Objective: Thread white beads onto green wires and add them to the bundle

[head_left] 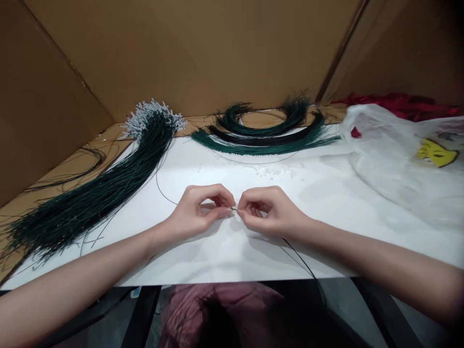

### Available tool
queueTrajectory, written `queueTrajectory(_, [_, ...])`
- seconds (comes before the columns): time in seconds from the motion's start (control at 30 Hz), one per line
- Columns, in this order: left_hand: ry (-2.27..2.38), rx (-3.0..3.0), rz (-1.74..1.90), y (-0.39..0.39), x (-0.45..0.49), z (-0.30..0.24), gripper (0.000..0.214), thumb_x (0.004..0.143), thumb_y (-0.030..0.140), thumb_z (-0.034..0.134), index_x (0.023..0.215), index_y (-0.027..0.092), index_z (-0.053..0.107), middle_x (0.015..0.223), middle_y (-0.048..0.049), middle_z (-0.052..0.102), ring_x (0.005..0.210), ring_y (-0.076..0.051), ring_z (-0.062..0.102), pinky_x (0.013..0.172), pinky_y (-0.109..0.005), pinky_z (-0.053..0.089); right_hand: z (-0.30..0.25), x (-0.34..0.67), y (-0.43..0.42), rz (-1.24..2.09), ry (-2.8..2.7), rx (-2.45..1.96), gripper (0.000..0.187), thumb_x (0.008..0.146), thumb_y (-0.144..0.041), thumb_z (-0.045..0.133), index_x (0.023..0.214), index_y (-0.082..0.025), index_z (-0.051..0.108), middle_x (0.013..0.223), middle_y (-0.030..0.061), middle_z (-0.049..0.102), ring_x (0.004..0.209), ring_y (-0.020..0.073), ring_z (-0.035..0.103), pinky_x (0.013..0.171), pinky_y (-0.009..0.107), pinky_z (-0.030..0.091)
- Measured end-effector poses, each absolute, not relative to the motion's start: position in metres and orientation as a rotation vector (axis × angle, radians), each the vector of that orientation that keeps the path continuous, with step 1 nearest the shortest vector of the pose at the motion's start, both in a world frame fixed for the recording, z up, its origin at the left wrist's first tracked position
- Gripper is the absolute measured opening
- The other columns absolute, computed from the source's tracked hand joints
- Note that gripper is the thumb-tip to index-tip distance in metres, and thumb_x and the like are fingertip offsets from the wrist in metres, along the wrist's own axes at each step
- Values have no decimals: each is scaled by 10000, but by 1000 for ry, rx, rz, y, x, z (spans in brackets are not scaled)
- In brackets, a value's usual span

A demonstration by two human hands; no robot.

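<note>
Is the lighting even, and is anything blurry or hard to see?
Head view: uneven, with soft shadows beneath the left hand and right hand, and a near-black upper-right corner; head view: the plastic bag fades into the white work surface.

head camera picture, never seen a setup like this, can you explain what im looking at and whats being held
There is no machine here, just a person's bare hands. The single picture comes from a camera worn on the head, looking forward and down.

The left hand and right hand are close together, pinching a thin dark strand at their fingertips, above a white surface.

On the left lies a big bundle of dark green strands with white tips at its far end. Beyond the hands are curved green and black bundles. On the right is a whitish plastic bag, with red material behind it. Brown panels stand at the back.
</note>
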State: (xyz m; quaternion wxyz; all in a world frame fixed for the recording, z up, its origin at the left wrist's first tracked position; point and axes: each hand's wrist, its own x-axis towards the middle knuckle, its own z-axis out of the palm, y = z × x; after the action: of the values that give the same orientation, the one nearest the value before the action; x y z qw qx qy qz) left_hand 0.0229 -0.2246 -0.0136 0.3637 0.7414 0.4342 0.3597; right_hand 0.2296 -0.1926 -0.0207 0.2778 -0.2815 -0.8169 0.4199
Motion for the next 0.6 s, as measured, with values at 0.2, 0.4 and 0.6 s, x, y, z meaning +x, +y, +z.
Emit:
queueTrajectory(0.2, [1122,1906,972,-225,23,-15,42,820,172,683,853,150,668,822,-48,691,776,-145,642,696,-246,548,-19,230,-194,1120,-2188,-777,95,751,-106,544,674,-153,577,604,-33,479,557,76,425,528,212,338])
queueTrajectory(0.4, [1093,1886,998,-223,22,-17,59,817,178,701,865,161,670,838,-44,695,793,-144,648,708,-244,551,-19,230,-194,1107,-2191,-769,93,747,-105,543,673,-155,570,601,-34,475,552,75,421,525,211,336])
queueTrajectory(0.6, [1035,1821,1012,-222,20,-17,114,801,222,738,865,160,667,838,-39,693,802,-146,654,733,-255,560,-18,229,-194,1113,-2189,-768,95,743,-104,544,668,-157,567,603,-33,480,554,76,423,524,209,335])
